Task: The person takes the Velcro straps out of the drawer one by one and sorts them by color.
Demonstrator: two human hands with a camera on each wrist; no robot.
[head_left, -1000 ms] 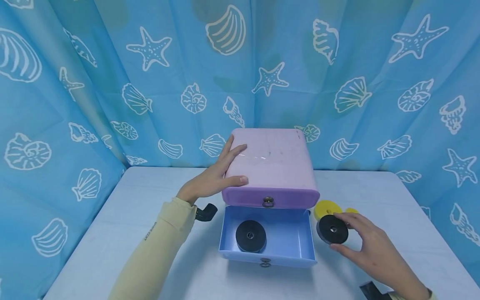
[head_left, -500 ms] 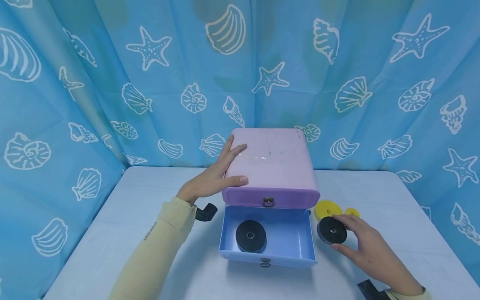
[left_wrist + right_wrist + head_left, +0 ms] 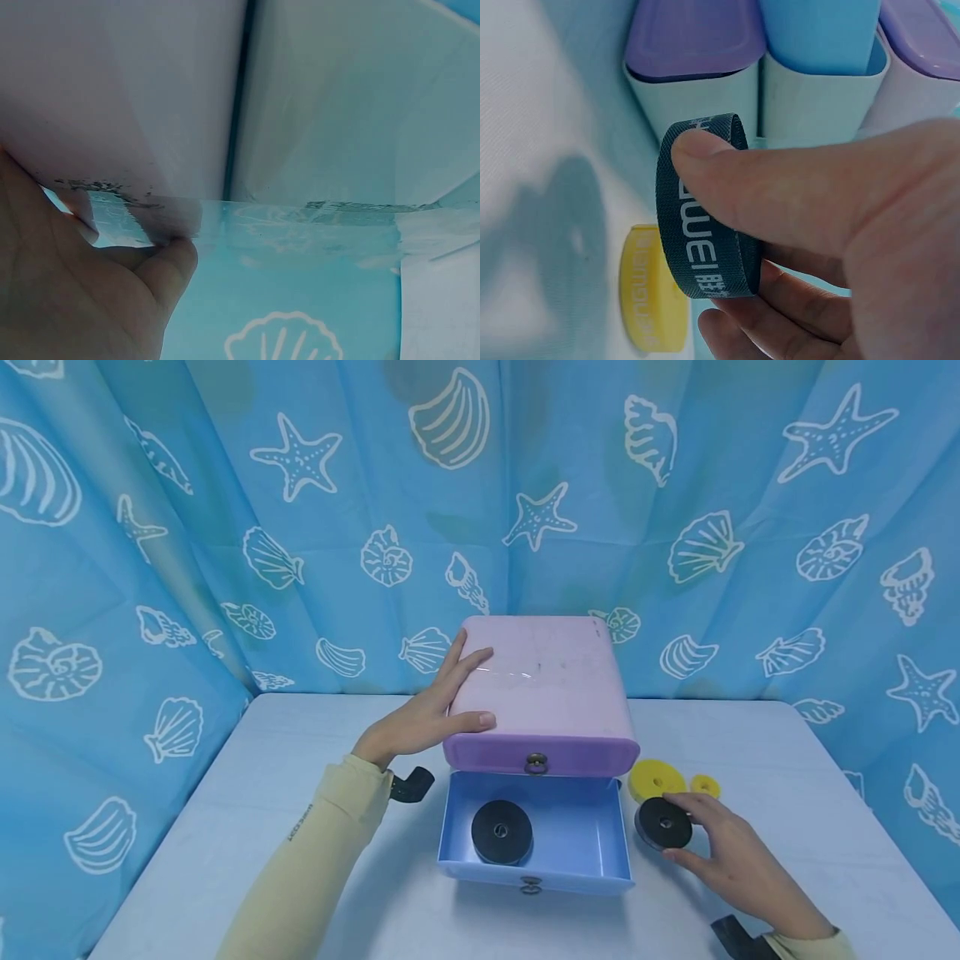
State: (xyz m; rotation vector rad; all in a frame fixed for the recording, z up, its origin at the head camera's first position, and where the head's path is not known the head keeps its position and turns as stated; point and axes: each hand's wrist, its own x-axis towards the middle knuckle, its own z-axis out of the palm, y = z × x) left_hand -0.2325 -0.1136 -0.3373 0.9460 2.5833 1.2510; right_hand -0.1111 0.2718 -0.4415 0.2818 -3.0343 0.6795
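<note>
My left hand (image 3: pixel 420 718) rests on the left side and top of a pink drawer box (image 3: pixel 551 681), fingers spread. Below its purple upper drawer front, a blue drawer (image 3: pixel 581 835) is pulled out. A roll of black webbing (image 3: pixel 501 832) lies flat in the drawer's left half. Right of the drawer, my right hand (image 3: pixel 738 860) pinches a second roll of black webbing (image 3: pixel 663 824) between thumb and fingers. White lettering runs around that roll (image 3: pixel 697 225) in the right wrist view. The left wrist view shows my left hand (image 3: pixel 82 277) against the box's side.
Behind the held roll lie a large yellow roll (image 3: pixel 649 777) and a small yellow roll (image 3: pixel 705 786) on the white table (image 3: pixel 300 760). A blue curtain (image 3: pixel 570 443) with shells and starfish stands behind the table and at its sides.
My right hand has shifted slightly down and left with the held webbing roll, so more of the small yellow roll shows. The left hand and the drawer have stayed put.
</note>
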